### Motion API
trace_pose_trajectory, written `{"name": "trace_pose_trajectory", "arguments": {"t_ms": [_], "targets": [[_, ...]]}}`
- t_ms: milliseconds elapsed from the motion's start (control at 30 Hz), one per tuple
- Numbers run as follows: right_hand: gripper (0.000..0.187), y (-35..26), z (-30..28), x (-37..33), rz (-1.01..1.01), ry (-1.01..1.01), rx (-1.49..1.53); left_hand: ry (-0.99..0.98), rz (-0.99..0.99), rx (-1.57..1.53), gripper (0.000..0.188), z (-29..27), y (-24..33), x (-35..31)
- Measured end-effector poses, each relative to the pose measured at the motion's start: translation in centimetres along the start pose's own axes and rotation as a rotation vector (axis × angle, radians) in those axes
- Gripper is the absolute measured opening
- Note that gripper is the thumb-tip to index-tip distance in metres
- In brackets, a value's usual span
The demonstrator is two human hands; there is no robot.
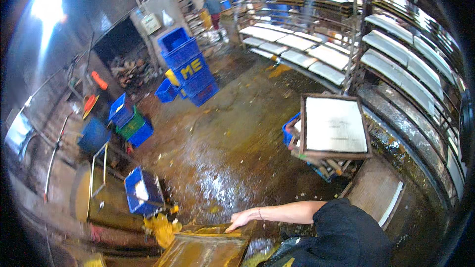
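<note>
The right hand (239, 219) clasps the brown tray (204, 251); the left hand is unseen. One-sided support could tip it.

Board (208, 252) brown, yellow-streaked; sleeve (341, 225) black; crate stack (189, 79) blue, yellow-lettered; framed sheet (334, 131) white.

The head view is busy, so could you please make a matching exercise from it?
1. Tall stack of blue plastic crates
2. Square, dark-framed tray
3. Bare right hand
4. Green plastic crate

A. Holding the edge of a flat, brown, yellow-stained panel
B. Between two blue crates
C. White on top
D. Marked in yellow

Pairs: 1-D; 2-C; 3-A; 4-B
</note>
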State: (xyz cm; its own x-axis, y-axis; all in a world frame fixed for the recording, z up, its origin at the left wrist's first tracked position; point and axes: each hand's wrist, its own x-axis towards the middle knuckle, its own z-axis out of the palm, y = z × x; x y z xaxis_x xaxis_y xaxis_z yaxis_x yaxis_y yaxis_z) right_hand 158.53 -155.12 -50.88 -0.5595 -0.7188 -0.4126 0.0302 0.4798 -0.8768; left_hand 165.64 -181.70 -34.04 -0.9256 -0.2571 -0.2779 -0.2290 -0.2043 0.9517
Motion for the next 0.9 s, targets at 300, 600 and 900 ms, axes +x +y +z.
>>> {"name": "trace_pose_trajectory", "arguments": {"t_ms": [300,600,900], "targets": [[0.066,15.4,-25.6,-11.0,0.278,0.43,0.271,-0.308,-0.043,0.013,0.048,20.9,3.8,21.6],[0.06,20.0,-44.9,-23.2,0.555,0.981,0.504,-0.816,-0.141,-0.043,0.05,46.3,9.9,48.5],[0.045,18.5,-55.4,-27.5,0.331,1.558,0.373,-1.24,-0.37,-0.315,0.076,84.8,12.2,59.7]]}}
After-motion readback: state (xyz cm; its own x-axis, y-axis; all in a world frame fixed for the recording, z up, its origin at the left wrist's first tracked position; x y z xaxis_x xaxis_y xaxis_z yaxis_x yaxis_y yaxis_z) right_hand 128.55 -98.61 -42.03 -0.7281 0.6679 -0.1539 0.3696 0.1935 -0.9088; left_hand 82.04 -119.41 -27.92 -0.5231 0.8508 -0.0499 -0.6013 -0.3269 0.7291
